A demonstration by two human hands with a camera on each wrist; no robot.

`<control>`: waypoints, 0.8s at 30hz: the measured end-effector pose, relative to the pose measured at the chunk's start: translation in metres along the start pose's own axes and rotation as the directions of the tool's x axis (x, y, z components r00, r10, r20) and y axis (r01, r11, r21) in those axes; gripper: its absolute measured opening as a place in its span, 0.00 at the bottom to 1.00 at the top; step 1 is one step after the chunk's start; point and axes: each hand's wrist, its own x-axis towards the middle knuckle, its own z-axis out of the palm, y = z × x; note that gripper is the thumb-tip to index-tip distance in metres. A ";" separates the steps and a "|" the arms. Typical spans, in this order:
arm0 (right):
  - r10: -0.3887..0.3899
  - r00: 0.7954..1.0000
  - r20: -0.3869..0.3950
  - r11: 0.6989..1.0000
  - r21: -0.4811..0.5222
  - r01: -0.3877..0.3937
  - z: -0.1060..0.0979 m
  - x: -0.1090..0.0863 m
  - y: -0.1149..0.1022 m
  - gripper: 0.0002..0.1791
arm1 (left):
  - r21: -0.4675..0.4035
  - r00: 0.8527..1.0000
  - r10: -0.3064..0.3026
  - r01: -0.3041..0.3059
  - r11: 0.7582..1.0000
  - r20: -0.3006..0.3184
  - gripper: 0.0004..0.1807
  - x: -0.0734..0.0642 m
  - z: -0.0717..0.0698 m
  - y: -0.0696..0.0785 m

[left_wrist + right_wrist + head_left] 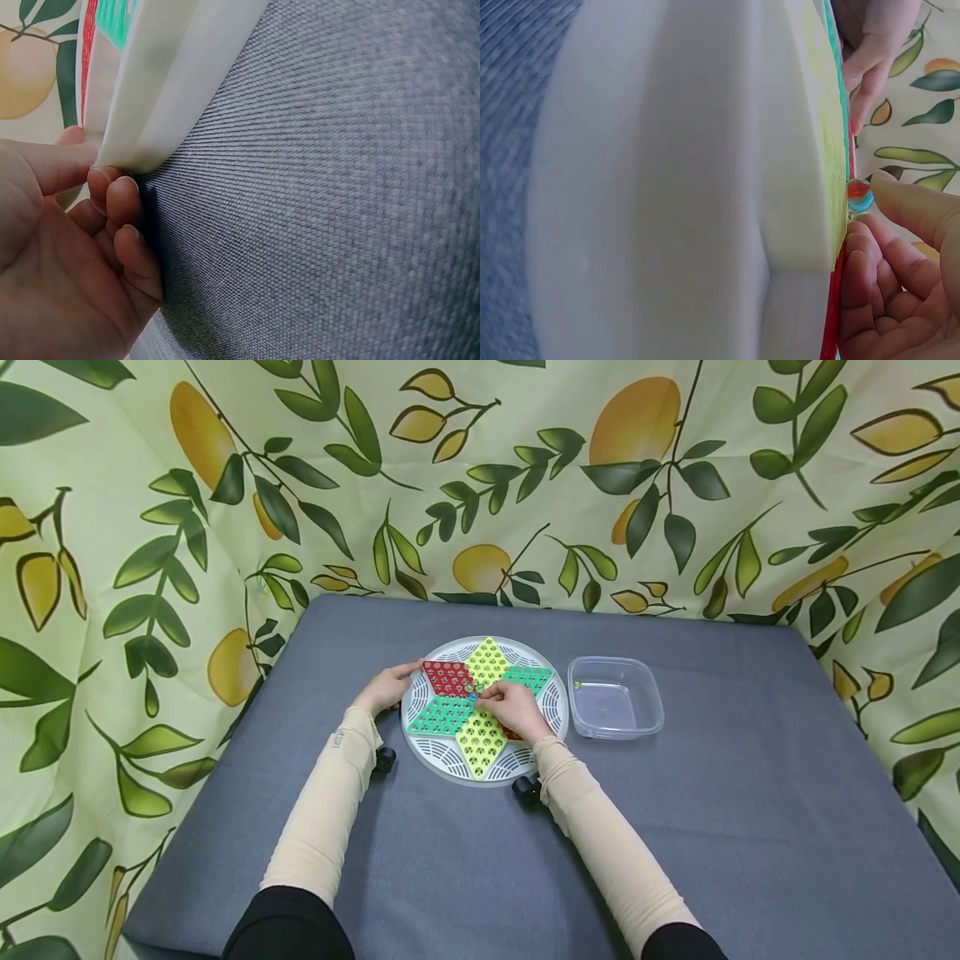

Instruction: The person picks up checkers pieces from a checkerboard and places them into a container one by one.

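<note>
A round white Chinese checkers board (546, 752) with a red, green and yellow star lies in the middle of the table. My left hand (386, 687) grips its left rim, thumb above and curled fingers below, as the left wrist view shows. Over the star's centre my right hand (515, 706) reaches in with its fingers curled. In the right wrist view, thumb and finger pinch a clear glass marble (861, 196) with blue and red showing in it, low at the board's surface. A few small marbles (471, 687) sit by those fingertips in the head view.
Right of the board, close to its rim, stands a clear plastic container (617, 727) with a small yellowish thing at its left side. A grey-blue cloth covers the table (750, 793). Leaf-patterned fabric (525, 485) hangs behind and at both sides.
</note>
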 end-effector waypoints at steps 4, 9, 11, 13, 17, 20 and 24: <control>-0.009 1.000 -0.005 1.000 -0.013 0.009 0.000 0.000 0.000 0.11 | -0.007 1.000 0.000 0.000 1.000 0.011 0.26 0.001 0.000 0.001; -0.012 1.000 -0.006 1.000 -0.023 0.011 0.001 0.000 0.000 0.10 | -0.011 1.000 0.000 0.000 1.000 0.022 0.26 0.003 -0.001 -0.001; -0.015 1.000 -0.006 1.000 -0.027 0.015 0.001 0.000 0.000 0.10 | -0.006 1.000 0.003 -0.003 1.000 0.022 0.26 0.003 -0.002 -0.001; -0.019 1.000 -0.005 0.999 -0.035 0.019 0.001 0.000 0.000 0.10 | -0.002 1.000 0.004 -0.004 1.000 0.021 0.26 0.004 -0.002 -0.001; -0.018 1.000 0.002 0.999 -0.029 0.018 -0.001 0.000 0.001 0.10 | 0.003 1.000 0.003 -0.003 1.000 0.017 0.26 0.004 -0.001 0.000; -0.007 1.000 0.007 1.000 -0.002 0.007 -0.002 0.000 0.001 0.10 | -0.001 1.000 0.001 -0.001 1.000 0.014 0.26 0.003 -0.001 0.000; -0.007 1.000 0.008 1.000 0.030 0.007 -0.006 0.000 0.001 0.10 | -0.007 1.000 -0.005 0.005 1.000 0.014 0.26 0.003 -0.001 0.000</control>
